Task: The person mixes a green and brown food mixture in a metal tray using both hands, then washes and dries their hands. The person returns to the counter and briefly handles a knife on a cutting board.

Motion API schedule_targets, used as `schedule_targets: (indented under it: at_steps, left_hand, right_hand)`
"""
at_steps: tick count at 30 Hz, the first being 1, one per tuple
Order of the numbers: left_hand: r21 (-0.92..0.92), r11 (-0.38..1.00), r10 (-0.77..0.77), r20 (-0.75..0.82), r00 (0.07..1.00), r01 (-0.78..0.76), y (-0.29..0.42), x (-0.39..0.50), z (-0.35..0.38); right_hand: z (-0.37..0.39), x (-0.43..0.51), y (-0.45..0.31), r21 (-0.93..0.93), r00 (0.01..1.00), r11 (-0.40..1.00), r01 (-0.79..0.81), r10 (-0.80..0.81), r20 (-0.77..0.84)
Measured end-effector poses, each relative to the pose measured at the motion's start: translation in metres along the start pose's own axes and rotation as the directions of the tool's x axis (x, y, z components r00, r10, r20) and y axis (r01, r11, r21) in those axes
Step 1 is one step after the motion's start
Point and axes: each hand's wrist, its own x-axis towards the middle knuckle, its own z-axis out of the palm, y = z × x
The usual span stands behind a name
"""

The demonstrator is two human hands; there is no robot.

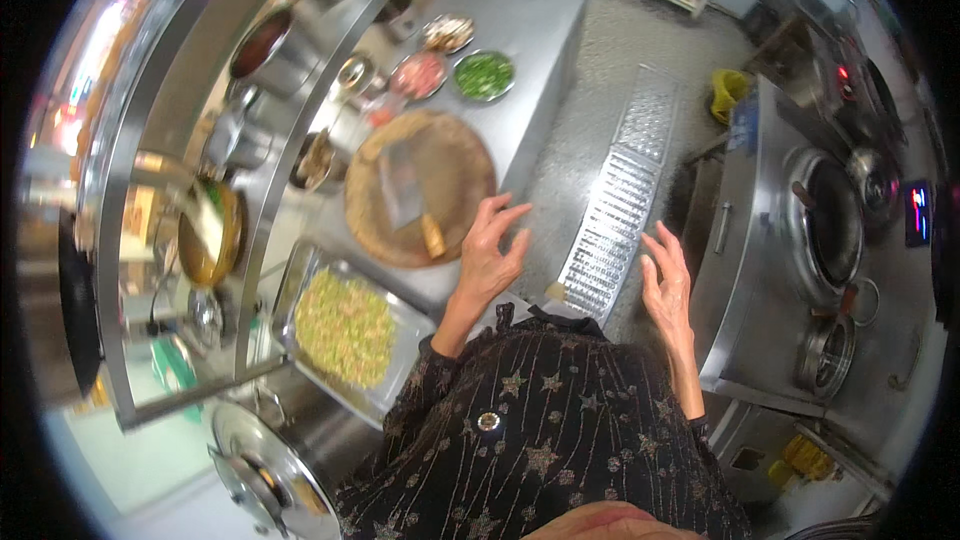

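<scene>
Fingers apart and holding nothing, my left hand [493,247] hovers near the right edge of a round wooden chopping block [465,157]. A cleaver [403,184] with a wooden handle lies flat on that block. My right hand [667,281], also bare and spread, is raised over the floor beside the steel stove counter [750,240]. Left of my body, a rectangular metal tray [411,337] holds a chopped green and pinkish mixture [345,326]. Behind the block stand a bowl of chopped greens [484,75], a bowl of pink meat [418,76] and a dish of pale pieces [448,33].
A metal floor grate [611,225] runs between the steel worktable [536,7] and the stove counter. A wok [825,214] sits on the right. At lower left is a large pot with a lid [255,435]. Steel shelving posts [315,82] border the worktable.
</scene>
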Motion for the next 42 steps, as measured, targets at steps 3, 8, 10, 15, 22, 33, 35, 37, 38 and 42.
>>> schedule_targets:
  at_steps: [3, 8, 10, 15, 22, 33, 35, 37, 38, 42]
  left_hand:
    - [0.004, 0.999, -0.041, 0.030, 0.999, 0.041, -0.005, 0.036, 0.024]
    - [-0.021, 0.996, -0.082, 0.012, 0.997, 0.083, -0.020, 0.103, 0.045]
    - [-0.016, 0.991, -0.129, 0.030, 0.991, 0.129, -0.029, 0.138, 0.057]
    - [-0.156, 0.979, -0.129, 0.040, 0.991, 0.133, -0.049, 0.254, 0.085]
    - [-0.192, 0.977, -0.084, 0.065, 0.994, 0.095, -0.059, 0.429, 0.128]
    - [-0.203, 0.932, 0.361, 0.616, 0.701, -0.301, 0.032, 0.671, 0.356]
    - [-0.207, 0.932, 0.359, 0.635, 0.684, -0.298, 0.055, 0.705, 0.393]
    - [-0.221, 0.941, 0.338, 0.639, 0.692, -0.256, 0.069, 0.746, 0.428]
    - [-0.227, 0.939, 0.343, 0.629, 0.698, -0.257, 0.073, 0.767, 0.445]
    - [-0.176, 0.965, 0.262, 0.625, 0.736, -0.195, 0.067, 0.838, 0.497]
  right_hand:
    - [-0.011, 0.034, 0.025, 0.005, 0.997, 0.998, -0.067, 0.067, -0.027]
    - [0.003, 0.126, 0.038, 0.080, 0.995, 0.995, 0.061, -0.067, 0.073]
    - [0.008, 0.174, 0.039, 0.064, 0.984, 0.992, 0.111, -0.118, 0.130]
    - [-0.005, 0.306, 0.041, 0.050, 0.975, 0.988, 0.148, -0.155, 0.161]
    - [-0.063, 0.432, 0.069, -0.034, 0.994, 0.998, 0.049, -0.046, 0.101]
    - [-0.128, 0.504, 0.251, 0.081, 0.843, 0.896, -0.437, 0.439, -0.310]
    - [-0.142, 0.542, 0.282, 0.117, 0.807, 0.863, -0.491, 0.501, -0.313]
    - [-0.160, 0.592, 0.306, 0.171, 0.778, 0.822, -0.543, 0.569, -0.268]
    - [-0.176, 0.620, 0.319, 0.185, 0.814, 0.870, -0.457, 0.493, -0.309]
    - [-0.222, 0.717, 0.342, 0.228, 0.861, 0.912, -0.340, 0.400, -0.314]
